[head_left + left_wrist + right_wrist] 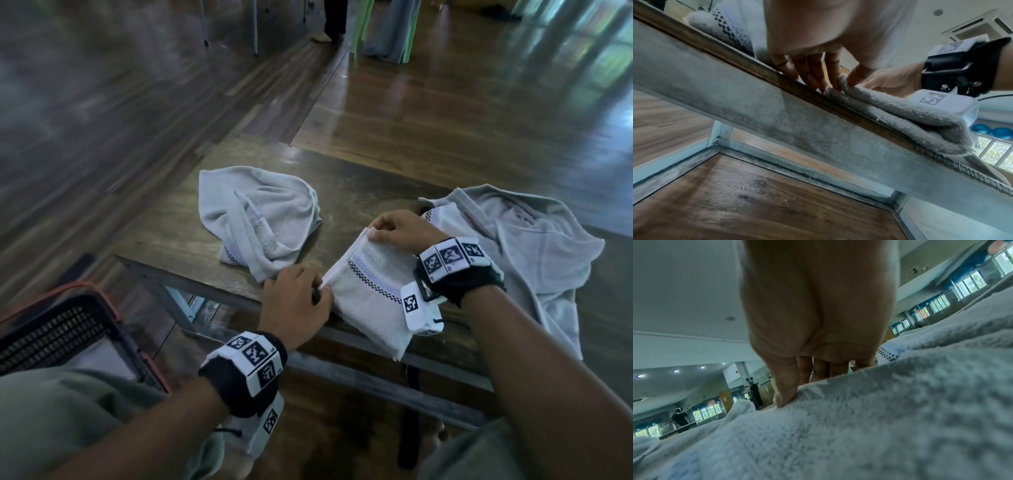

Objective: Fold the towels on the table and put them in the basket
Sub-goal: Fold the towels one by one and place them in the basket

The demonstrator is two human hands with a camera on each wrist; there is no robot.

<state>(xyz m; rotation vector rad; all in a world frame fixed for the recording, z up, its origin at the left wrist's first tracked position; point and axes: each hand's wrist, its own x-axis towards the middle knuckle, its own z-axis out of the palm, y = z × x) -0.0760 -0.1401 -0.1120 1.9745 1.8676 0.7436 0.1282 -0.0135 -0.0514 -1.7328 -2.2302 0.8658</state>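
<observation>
A folded white towel (370,298) with a checkered band lies at the near edge of the wooden table (359,192). My left hand (296,301) pinches its near left corner; in the left wrist view the fingers (813,73) curl on the towel's edge (890,107). My right hand (399,228) pinches the far corner of the same fold, thumb on top (786,392) of the towel (859,426). A crumpled grey towel (260,219) lies left of it, and another spread towel (534,246) lies to the right. The dark basket (58,335) with an orange rim sits low at the left.
The table's metal frame (777,116) runs just under my left hand. Wooden floor (445,102) stretches beyond the table, with chair legs (255,31) and a person's foot (322,36) far back. My knees are at the bottom of the head view.
</observation>
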